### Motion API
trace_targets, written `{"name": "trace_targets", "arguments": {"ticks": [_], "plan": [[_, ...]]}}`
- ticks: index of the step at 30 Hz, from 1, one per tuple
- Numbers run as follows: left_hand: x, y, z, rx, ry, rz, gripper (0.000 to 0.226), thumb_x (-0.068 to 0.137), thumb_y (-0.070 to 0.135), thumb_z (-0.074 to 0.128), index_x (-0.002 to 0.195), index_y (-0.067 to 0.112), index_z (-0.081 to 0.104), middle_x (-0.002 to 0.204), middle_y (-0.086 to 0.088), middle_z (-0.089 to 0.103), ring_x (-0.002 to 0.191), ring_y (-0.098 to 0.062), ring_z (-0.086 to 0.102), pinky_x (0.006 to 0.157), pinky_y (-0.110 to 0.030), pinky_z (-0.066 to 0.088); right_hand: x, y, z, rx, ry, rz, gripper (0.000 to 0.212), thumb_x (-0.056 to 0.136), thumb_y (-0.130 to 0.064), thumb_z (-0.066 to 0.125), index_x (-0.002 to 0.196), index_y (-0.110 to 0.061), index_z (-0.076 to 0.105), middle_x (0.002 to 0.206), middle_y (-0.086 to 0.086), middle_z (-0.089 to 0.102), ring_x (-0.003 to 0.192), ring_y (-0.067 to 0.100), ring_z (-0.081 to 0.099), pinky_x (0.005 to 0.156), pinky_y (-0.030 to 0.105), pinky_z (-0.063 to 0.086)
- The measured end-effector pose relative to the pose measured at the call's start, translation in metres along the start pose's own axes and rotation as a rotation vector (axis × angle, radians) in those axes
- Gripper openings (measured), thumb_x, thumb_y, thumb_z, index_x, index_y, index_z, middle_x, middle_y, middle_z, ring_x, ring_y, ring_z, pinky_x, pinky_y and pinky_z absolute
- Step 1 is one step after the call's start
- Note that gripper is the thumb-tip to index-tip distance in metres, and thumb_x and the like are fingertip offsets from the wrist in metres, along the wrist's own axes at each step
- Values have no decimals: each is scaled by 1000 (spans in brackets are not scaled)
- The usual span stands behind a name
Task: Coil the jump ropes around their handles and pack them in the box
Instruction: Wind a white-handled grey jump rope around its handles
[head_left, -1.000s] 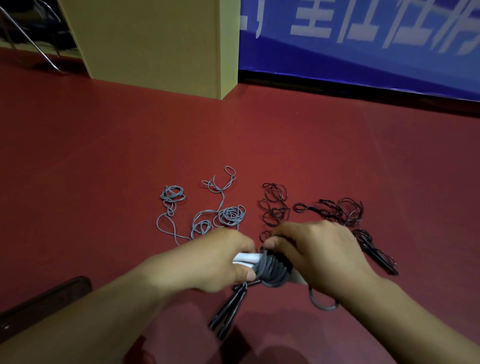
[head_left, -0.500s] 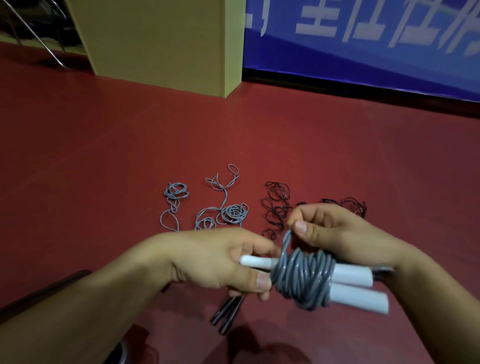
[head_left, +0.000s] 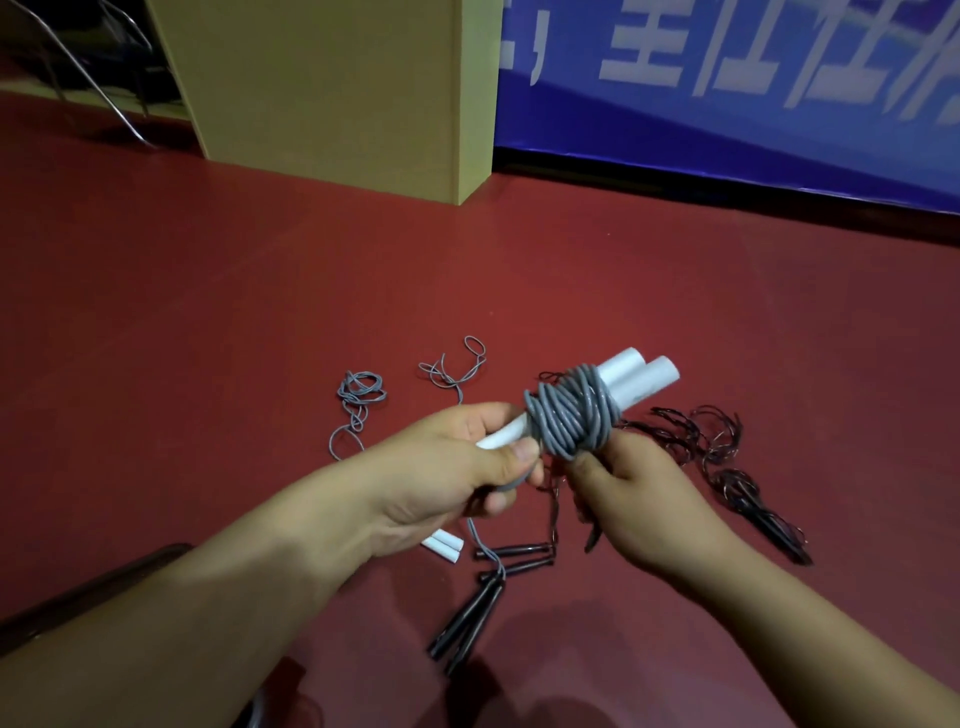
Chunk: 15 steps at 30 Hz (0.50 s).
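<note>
A grey jump rope (head_left: 571, 415) is wound in a thick coil around its two white handles (head_left: 639, 382), which point up and away to the right. My left hand (head_left: 457, 467) grips the near ends of the handles, thumb on top. Just under the coil, my right hand (head_left: 639, 493) has its fingers curled against the grey rope. A tan cardboard box (head_left: 332, 88) stands on the floor at the back. Loose grey ropes (head_left: 361, 395) and tangled black ropes (head_left: 696, 431) lie on the red floor beyond my hands.
Black handles (head_left: 467, 623) and another white handle pair (head_left: 441, 545) lie on the floor below my hands. A blue banner (head_left: 727, 93) runs along the back right. Metal chair legs (head_left: 104, 93) show at the far left, and a dark board (head_left: 78, 587) at the lower left.
The coiled bundle has swung from lying sideways to pointing up and away. My right hand has dropped from above the coil to beneath it, while my left hand kept its hold on the handles.
</note>
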<state>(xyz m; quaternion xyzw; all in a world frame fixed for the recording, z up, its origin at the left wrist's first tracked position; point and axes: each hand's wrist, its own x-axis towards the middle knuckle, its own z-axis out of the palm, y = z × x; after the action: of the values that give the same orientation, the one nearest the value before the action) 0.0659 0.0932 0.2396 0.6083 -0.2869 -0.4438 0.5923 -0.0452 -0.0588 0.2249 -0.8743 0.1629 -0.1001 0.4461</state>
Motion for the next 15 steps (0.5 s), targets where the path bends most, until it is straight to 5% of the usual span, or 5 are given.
{"name": "trace_targets", "arguments": {"ticks": [4, 11, 15], "plan": [[3, 2, -1, 9, 139, 0, 14, 100, 8, 48, 88, 11, 56, 72, 0, 58, 48, -8, 41, 49, -17, 33, -6, -1, 9, -21, -50, -50, 9, 98, -22, 51, 99, -20, 59, 69, 1, 62, 61, 10, 54, 67, 31, 47], [6, 1, 1, 198, 284, -72, 24, 99, 16, 54, 76, 8, 60, 53, 4, 57, 45, -8, 45, 47, -19, 35, -13, -2, 10, -169, -16, -16, 30, 92, -37, 59, 73, -15, 57, 64, 3, 63, 57, 14, 52, 61, 33, 43], [9, 2, 0, 235, 340, -103, 21, 95, 17, 60, 76, 10, 63, 68, -5, 66, 46, -10, 49, 45, -21, 35, -16, -4, 13, -240, -34, -20, 28, 96, -37, 50, 78, -15, 52, 67, 1, 61, 65, 15, 53, 63, 30, 40]]}}
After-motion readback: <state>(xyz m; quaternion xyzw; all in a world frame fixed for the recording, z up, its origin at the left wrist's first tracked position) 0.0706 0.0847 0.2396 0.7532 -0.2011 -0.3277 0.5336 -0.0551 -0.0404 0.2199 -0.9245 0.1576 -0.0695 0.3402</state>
